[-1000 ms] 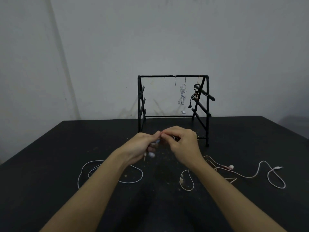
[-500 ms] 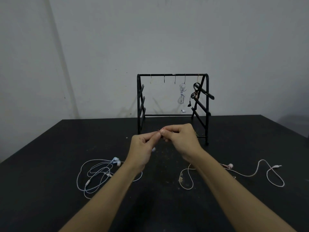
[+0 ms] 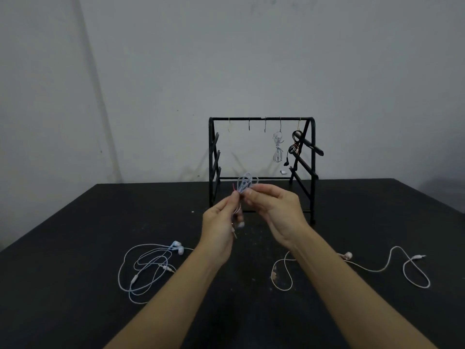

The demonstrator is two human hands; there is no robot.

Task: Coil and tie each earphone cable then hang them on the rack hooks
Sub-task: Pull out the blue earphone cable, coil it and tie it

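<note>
Hands, left (image 3: 221,222) and right (image 3: 274,210), now raised, pinching coiled earphone bundle (image 3: 245,183) (red tie visible) before rack (image 3: 261,119).

A pale coiled earphone cable (image 3: 245,183) is pinched upright before the black rack (image 3: 261,119), where two tied bundles hang.

We count five earphone sets: one coiled bundle (image 3: 245,183), two hanging sets (image 3: 277,147) (image 3: 294,147), two loose sets (image 3: 151,268) (image 3: 377,267). One rack (image 3: 261,118), five hooks (image 3: 249,124).
</note>
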